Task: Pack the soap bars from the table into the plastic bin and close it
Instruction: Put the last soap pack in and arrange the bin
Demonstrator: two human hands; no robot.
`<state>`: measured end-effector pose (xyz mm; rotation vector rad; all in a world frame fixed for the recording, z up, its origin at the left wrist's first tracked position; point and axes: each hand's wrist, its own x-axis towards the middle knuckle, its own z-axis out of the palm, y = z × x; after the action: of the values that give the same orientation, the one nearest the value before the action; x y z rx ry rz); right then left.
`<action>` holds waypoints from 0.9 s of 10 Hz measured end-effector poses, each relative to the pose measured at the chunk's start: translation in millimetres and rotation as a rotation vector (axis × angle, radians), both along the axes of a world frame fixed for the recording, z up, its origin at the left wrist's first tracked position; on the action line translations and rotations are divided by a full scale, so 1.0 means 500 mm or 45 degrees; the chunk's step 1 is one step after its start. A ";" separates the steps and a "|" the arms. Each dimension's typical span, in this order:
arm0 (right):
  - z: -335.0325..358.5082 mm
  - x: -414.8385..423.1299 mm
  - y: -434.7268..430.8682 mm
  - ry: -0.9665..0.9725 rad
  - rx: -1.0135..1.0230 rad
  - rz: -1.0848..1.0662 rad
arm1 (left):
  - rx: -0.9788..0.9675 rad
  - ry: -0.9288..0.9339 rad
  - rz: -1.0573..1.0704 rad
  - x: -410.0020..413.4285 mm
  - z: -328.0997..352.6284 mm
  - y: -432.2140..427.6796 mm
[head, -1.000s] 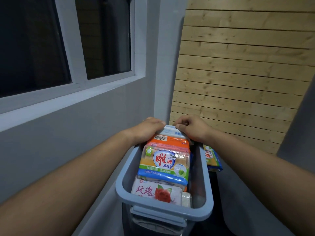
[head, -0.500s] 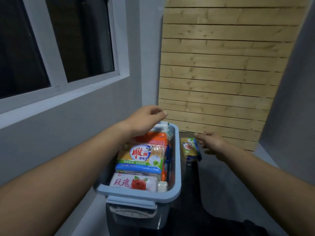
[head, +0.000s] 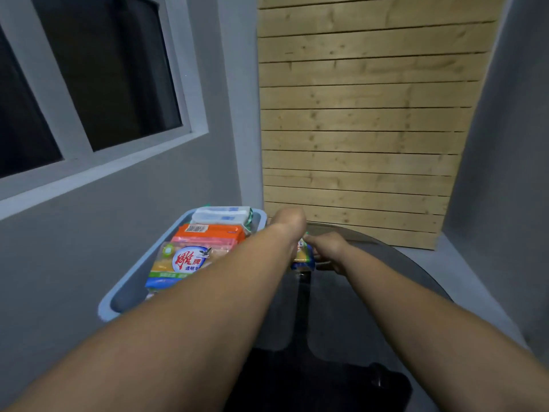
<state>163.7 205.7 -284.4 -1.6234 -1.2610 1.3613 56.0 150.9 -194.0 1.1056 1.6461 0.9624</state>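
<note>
Moved: left hand (head: 289,218) off the bin (head: 133,281) contents, now centre frame beside 1 soap (head: 303,257) on the table (head: 386,263), right of the bin. Right hand (head: 328,249) is nearer and pinches it; left grip cannot be told.

Light was dim and cool, with dark window panes (head: 98,75) at upper left. Motion blur softened the hands (head: 328,248) at centre, and wide-angle distortion bent lines near the edges.
</note>
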 end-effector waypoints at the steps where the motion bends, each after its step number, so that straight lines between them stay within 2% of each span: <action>1: -0.031 0.020 0.014 0.082 -0.002 -0.031 | -0.037 -0.164 0.312 0.042 -0.124 0.063; 2: -0.032 0.045 0.003 0.230 -0.031 -0.017 | -0.064 -0.182 0.545 0.063 -0.207 0.047; 3: -0.048 0.070 0.012 0.316 -0.045 -0.017 | -0.050 -0.029 0.562 0.077 -0.216 0.012; 5: -0.069 0.078 0.017 0.361 -0.002 0.096 | 0.080 0.007 0.449 0.080 -0.248 0.060; 6: -0.066 0.091 0.009 0.284 0.042 0.115 | 0.152 0.095 0.370 0.085 -0.284 0.060; 8: -0.069 0.135 -0.042 0.137 0.110 0.155 | 0.101 0.158 0.271 0.090 -0.317 0.023; 9: -0.071 0.150 -0.077 0.147 0.077 0.128 | 0.012 0.123 0.215 0.100 -0.296 -0.023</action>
<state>238.6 167.2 -320.0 -1.4370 -1.3169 1.4420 105.9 139.3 -342.1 1.0464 1.8383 1.0391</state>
